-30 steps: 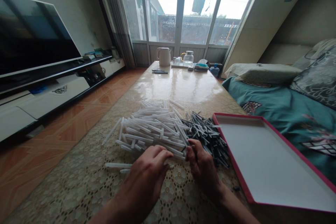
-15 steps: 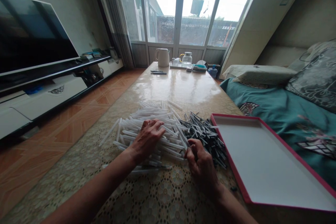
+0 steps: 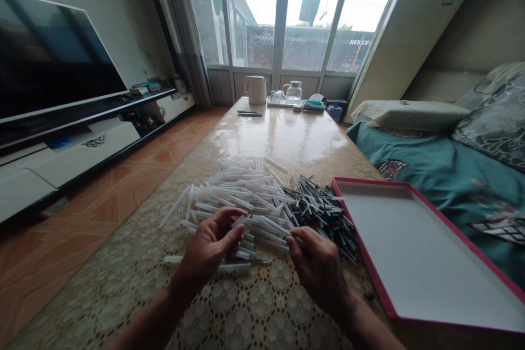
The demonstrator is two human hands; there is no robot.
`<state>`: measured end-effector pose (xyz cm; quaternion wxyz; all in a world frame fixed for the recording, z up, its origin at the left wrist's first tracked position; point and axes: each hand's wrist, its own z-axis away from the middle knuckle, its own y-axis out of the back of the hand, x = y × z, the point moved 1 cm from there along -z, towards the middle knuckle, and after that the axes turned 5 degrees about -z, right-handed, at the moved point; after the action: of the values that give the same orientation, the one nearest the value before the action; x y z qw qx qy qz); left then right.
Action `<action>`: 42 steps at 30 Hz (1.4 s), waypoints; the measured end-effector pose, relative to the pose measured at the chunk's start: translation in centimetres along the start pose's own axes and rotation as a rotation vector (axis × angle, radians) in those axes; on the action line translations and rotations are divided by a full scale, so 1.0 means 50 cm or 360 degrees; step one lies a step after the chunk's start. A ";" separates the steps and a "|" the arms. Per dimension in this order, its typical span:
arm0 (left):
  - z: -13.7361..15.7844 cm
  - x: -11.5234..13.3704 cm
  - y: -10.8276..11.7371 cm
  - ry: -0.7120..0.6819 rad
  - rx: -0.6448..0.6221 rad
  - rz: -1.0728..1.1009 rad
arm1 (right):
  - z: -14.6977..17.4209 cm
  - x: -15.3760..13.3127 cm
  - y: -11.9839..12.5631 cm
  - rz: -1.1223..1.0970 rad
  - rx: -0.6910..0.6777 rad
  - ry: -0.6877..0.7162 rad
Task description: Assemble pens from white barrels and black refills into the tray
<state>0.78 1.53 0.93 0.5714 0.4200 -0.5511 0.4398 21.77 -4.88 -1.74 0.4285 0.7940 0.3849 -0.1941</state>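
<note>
My left hand [image 3: 213, 238] is closed, thumb against fingers, around a whitish translucent pen barrel [image 3: 241, 221] whose end shows past the fingertips. Behind it spreads a big heap of similar pen barrels [image 3: 241, 188]. My right hand [image 3: 318, 257] pinches a thin pen refill, mostly hidden by the fingers, with a small tip showing on the left. Just beyond that hand lies a pile of dark and grey refills [image 3: 324, 213]. A few barrels and a dark-tipped piece [image 3: 260, 262] rest on the patterned tabletop [image 3: 262, 301] in front of the heap.
To the right sits a shallow white tray with a red rim [image 3: 371, 262], touching the refill pile. A small black piece [image 3: 369, 296] lies beside it. At the far end are pens [image 3: 249, 113], a kettle [image 3: 256, 90], a glass jug [image 3: 293, 93] and a tissue pack [image 3: 314, 103].
My left hand has drawn back from the top of the heap toward me and turned, now showing a barrel in its fingers. My right hand has shifted slightly, still pinching.
</note>
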 end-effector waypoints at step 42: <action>0.035 -0.041 -0.035 -0.0074 -0.0107 -0.0045 | 0.010 -0.017 -0.021 -0.0038 -0.0569 -0.0108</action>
<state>1.99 -0.67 -1.07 0.5784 0.4184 -0.5726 0.4031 20.41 -5.34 -2.04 0.5733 0.6935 0.4081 -0.1544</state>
